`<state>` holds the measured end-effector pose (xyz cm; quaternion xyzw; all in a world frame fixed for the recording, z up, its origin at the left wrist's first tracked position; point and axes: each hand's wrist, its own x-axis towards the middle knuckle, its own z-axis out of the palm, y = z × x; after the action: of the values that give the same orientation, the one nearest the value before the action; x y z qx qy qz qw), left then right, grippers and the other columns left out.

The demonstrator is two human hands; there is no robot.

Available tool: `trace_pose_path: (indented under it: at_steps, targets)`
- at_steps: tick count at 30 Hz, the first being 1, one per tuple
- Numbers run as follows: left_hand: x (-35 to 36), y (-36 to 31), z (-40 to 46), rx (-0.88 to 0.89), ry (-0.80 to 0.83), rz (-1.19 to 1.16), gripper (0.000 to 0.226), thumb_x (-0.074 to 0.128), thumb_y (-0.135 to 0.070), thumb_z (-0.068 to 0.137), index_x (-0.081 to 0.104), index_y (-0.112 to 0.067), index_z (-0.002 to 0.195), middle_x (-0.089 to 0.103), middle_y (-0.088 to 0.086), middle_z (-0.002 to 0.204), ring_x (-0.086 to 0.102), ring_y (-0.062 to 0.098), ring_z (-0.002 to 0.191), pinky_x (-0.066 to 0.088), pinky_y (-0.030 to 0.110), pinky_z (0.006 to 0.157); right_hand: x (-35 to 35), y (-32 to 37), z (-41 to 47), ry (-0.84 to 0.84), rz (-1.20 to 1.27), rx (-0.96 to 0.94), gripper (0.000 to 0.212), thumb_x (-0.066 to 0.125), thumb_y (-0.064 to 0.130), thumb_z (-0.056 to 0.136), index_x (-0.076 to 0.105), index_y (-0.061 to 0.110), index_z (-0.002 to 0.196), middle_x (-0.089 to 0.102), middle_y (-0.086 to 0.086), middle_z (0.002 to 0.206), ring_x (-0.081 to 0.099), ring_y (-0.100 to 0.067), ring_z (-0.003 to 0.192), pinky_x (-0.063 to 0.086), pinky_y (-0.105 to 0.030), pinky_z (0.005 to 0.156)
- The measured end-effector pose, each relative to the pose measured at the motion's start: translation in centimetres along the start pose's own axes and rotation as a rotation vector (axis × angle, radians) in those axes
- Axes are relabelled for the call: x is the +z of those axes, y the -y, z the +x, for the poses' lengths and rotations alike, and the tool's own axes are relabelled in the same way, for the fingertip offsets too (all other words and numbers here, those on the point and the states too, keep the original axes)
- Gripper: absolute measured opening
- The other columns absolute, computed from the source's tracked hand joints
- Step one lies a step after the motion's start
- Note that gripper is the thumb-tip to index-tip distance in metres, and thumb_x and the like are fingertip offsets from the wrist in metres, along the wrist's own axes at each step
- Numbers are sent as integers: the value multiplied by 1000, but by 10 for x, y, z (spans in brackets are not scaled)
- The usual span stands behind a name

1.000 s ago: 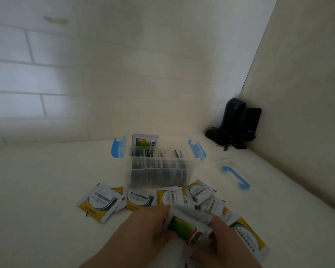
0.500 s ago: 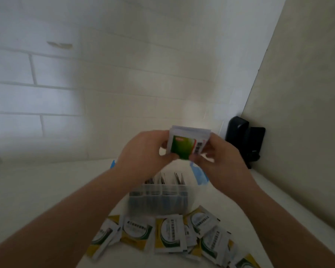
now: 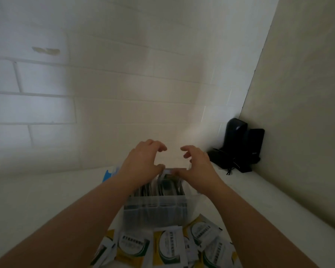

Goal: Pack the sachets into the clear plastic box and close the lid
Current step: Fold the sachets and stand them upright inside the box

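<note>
Now both hands sit over the far end of the clear plastic box (image 3: 156,209). Left hand (image 3: 141,163) and right hand (image 3: 196,167) have thumbs pressing a sachet (image 3: 170,172) down, other fingers loosely curled, gripping nothing. Box runs lengthwise away from the person; loose sachets (image 3: 167,246) lie nearer, below both wrists, about equally reachable.
</note>
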<state>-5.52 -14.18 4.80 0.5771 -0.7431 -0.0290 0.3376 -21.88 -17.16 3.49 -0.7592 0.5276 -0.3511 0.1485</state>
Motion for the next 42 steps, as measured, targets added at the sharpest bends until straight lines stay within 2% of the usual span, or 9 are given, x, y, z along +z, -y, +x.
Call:
trace_pose_path:
  at_steps: [4,8,13,17,25,28,30,35,42]
  targets:
    - [-11,-11,-6,33,-9,-84,25,58,-17,85,58,-22,110,60,0,111,52,15,105,42,32,93,-6,8,-7,-109,-58,-73,21,58,29,86,59,23,106,55,4,99,50,-17,99,41,-28,83]
    - [-37,-35,-26,83,-88,-182,19,54,-15,87,62,-26,99,62,-11,98,55,2,89,44,15,81,-31,29,-30,-267,161,-117,10,54,18,88,62,25,90,61,6,89,56,-13,88,47,-26,79]
    - [-43,-57,-100,105,-27,-349,18,57,-20,82,60,-38,86,58,-24,78,54,-8,83,44,5,69,-56,31,-113,-72,101,-128,17,57,25,84,58,41,79,62,20,82,54,6,80,40,-3,68]
    - [-7,-56,-144,-24,193,-248,17,58,-33,84,52,-45,94,57,-24,98,52,-8,86,40,5,75,-48,19,-171,127,23,-33,19,60,28,84,55,46,83,59,25,87,49,13,89,33,2,75]
    - [38,-43,-169,-18,282,51,47,38,-44,91,29,-37,136,25,-14,151,21,6,137,10,28,115,-30,-9,-190,33,-81,0,11,59,24,85,61,31,93,59,13,93,47,4,88,31,-1,79]
    - [37,-47,-168,20,283,72,26,41,-40,90,50,-38,114,49,-17,127,39,5,122,14,32,112,-28,-9,-187,50,-125,-8,14,59,34,84,62,33,97,58,15,94,45,4,89,30,0,78]
    - [35,-48,-169,38,237,53,12,48,-38,86,51,-37,97,48,-19,102,43,5,107,25,23,94,-22,-8,-191,120,-164,-5,27,59,45,79,61,35,105,54,20,98,41,5,94,29,-2,85]
    - [39,-40,-172,-29,314,65,61,51,-52,82,25,-39,135,36,-18,139,28,5,131,11,27,113,-14,-7,-199,282,-262,4,60,57,64,70,49,40,124,36,23,120,26,2,114,19,-20,102]
    - [32,-40,-170,-66,232,-5,41,59,-44,79,43,-41,117,47,-19,105,43,3,102,35,20,89,-14,-8,-200,200,-200,25,38,39,45,92,39,42,130,35,26,139,21,3,130,10,-30,114]
